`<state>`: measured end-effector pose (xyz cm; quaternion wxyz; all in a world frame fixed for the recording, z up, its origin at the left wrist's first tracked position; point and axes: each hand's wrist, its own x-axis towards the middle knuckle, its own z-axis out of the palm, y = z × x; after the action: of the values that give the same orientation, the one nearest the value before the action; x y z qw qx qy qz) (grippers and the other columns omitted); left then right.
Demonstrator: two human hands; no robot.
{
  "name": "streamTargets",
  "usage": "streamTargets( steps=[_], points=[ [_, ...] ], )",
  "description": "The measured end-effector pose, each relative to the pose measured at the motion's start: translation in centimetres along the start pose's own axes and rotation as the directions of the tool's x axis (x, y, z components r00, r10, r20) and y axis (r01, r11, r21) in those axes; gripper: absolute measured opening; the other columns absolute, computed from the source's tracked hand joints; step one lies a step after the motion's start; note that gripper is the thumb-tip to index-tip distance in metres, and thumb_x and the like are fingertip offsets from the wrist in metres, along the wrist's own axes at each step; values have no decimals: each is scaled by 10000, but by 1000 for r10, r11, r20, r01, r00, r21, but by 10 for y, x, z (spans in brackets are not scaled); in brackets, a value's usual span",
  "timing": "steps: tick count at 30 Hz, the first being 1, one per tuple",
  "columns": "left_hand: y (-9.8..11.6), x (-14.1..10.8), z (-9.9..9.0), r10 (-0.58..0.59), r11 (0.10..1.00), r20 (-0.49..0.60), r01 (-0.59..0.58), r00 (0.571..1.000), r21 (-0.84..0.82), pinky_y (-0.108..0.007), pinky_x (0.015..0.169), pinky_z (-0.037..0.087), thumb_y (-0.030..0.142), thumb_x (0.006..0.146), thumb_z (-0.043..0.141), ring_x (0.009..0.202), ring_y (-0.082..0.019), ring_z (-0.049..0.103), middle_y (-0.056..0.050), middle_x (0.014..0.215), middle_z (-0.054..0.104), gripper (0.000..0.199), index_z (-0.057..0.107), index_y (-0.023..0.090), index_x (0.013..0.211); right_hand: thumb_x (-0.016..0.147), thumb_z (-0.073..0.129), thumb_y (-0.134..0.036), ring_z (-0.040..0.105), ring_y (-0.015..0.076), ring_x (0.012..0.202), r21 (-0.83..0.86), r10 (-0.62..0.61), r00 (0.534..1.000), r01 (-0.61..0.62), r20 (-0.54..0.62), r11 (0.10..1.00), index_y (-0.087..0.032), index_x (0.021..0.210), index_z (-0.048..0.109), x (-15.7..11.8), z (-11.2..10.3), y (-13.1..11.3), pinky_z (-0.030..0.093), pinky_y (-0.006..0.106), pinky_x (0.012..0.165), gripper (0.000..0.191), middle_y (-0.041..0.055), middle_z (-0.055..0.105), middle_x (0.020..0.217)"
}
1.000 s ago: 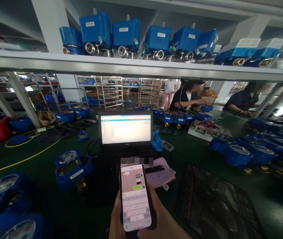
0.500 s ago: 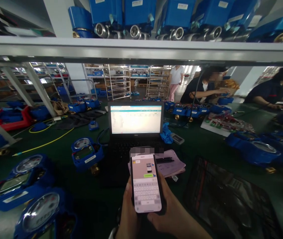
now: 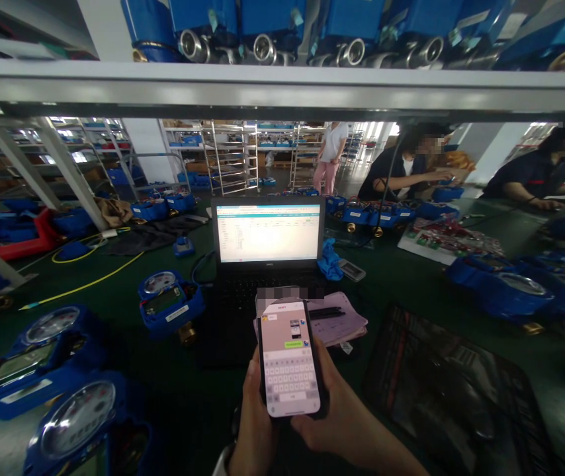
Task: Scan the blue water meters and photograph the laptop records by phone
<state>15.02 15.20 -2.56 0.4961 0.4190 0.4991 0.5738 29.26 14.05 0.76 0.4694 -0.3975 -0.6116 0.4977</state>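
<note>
Where phone blocks view, notebook, laptop part-hidden.

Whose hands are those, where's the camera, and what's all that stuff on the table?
There's no robot: these are a person's two bare hands. The camera is worn on their head, so every picture looks forward and down. The left hand and right hand hold a phone showing a chat and keyboard. Beyond it, an open laptop stands on the green table, near a pinkish notebook. Blue devices with round windows sit on both sides. More blue units stand on the shelf above.
</note>
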Motion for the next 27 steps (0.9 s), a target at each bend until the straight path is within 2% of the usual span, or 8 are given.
streamTargets(
  steps=[2, 4, 8, 12, 15, 19, 23, 27],
  points=[
    [-1, 0, -2, 1, 1000, 32, -2, 999, 17, -287, 919, 505, 561, 951, 476, 1072, -274, 627, -126, 1140, 677, 490, 715, 157, 1090, 625, 656, -82, 438, 284, 1329, 11, 7, 1000, -7, 1, 1000, -231, 1480, 270, -1, 0, 3, 404, 459, 1093, 950, 112, 497, 1402],
    [2, -1, 1, -45, 983, 95, 61, 994, -174, -343, 942, 516, 650, 891, 526, 1115, -315, 608, -140, 1215, 645, 602, 676, 145, 1183, 689, 710, -190, 547, 285, 1189, 55, 66, 998, -66, 3, 996, -231, 1493, 268, -2, 1, 6, 506, 445, 967, 918, 116, 564, 1306],
    [6, -5, 13, -108, 897, 181, 175, 978, -405, -441, 1020, 487, 789, 758, 596, 1241, -377, 522, -167, 1353, 552, 928, 503, 129, 1404, 918, 478, -641, 619, 228, 829, 194, 239, 970, -225, -51, 955, -223, 1491, 292, -2, 1, 10, 542, 324, 568, 734, 126, 617, 1165],
    [-2, -13, 18, -116, 923, 119, 151, 986, -353, -429, 1170, 307, 823, 729, 592, 1392, -342, 351, -154, 1462, 444, 1031, 411, 130, 1470, 849, 542, -735, 524, 291, 1202, 138, 94, 991, -80, -96, 987, -213, 1405, 407, 2, 1, 4, 518, 405, 925, 775, 129, 530, 1336],
    [-8, -19, 17, -89, 955, 115, 118, 989, -274, -430, 1214, 166, 842, 734, 562, 1456, -325, 208, -141, 1542, 321, 1041, 404, 132, 1479, 630, 837, -607, 553, 297, 1175, 119, 28, 994, -15, -107, 993, -222, 1414, 342, 6, 2, 0, 454, 458, 1028, 1004, 111, 586, 1245],
    [5, -23, 21, 66, 980, 239, -17, 969, -200, -448, 1182, 260, 834, 798, 469, 1427, -364, 271, -127, 1536, 338, 878, 586, 164, 1353, 571, 872, -527, 589, 279, 1126, 166, -25, 992, 46, -126, 985, -247, 1437, 239, 9, 4, 7, 475, 457, 1001, 1109, 95, 600, 1203],
    [31, -45, 24, 223, 975, 137, -219, 965, -44, -455, 1158, 306, 722, 834, 563, 1401, -355, 330, -127, 1517, 369, 705, 633, 203, 1306, 630, 762, -538, 589, 270, 1121, -16, -106, 956, 106, -275, 994, -231, 1365, 318, 13, -4, 17, 488, 407, 969, 911, 95, 579, 1222],
    [47, -83, -9, 256, 963, 54, -260, 965, 70, -463, 1023, 476, 585, 893, 581, 1379, -350, 368, -62, 1529, 363, 478, 634, 325, 1291, 650, 707, -418, 506, 331, 1216, -235, -92, 906, -8, -413, 972, -203, 1378, 322, 18, -23, 12, 395, 502, 1059, 851, 126, 521, 1291]
  ],
)
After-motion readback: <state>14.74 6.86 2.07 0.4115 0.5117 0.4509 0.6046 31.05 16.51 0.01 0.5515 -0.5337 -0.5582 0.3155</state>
